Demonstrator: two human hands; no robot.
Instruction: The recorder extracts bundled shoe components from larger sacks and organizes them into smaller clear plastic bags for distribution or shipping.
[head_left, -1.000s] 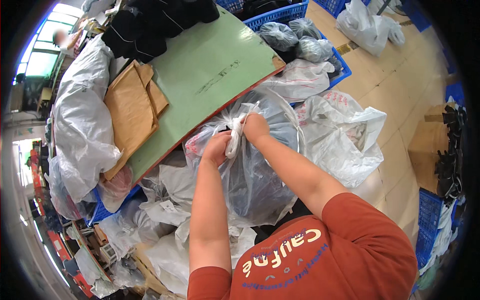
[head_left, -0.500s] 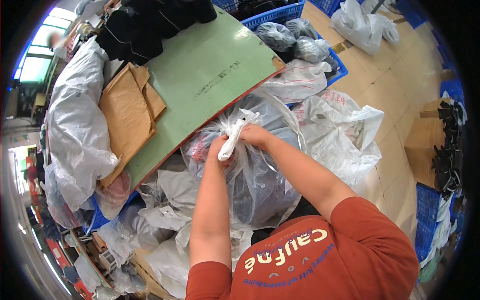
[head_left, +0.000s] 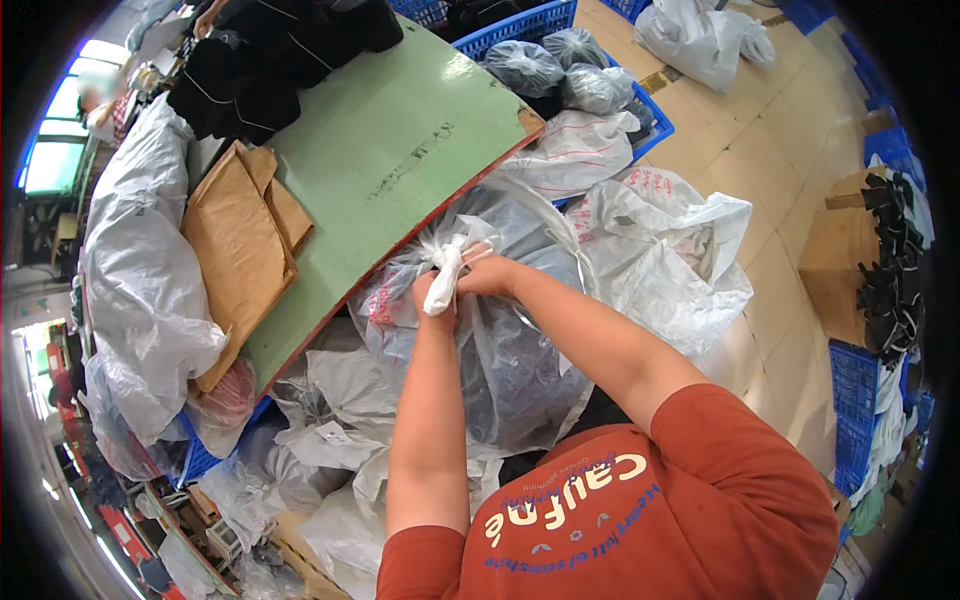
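Note:
A large clear plastic bag [head_left: 510, 370] with dark contents stands in front of me against the table edge. Its neck is gathered into a twisted white plastic bunch [head_left: 445, 278]. My left hand [head_left: 432, 300] is closed at the near left side of this bunch, its fingers partly hidden behind the white plastic. From the right, my right hand [head_left: 484, 274] grips the same neck with curled fingers. Both hands are close together, and the plastic fans out in creases below and beyond them.
The green table [head_left: 370, 150] with a red edge carries folded brown paper [head_left: 240, 245], black garments [head_left: 245, 75] and a long white sack [head_left: 150, 260]. White sacks [head_left: 660, 255] lie at the right. A blue crate [head_left: 655, 130] holds bagged goods. A cardboard box [head_left: 835, 265] stands far right.
My hands have drawn closer together around the bag's neck, and the white bunch stands more upright between them. The whole view has shifted slightly.

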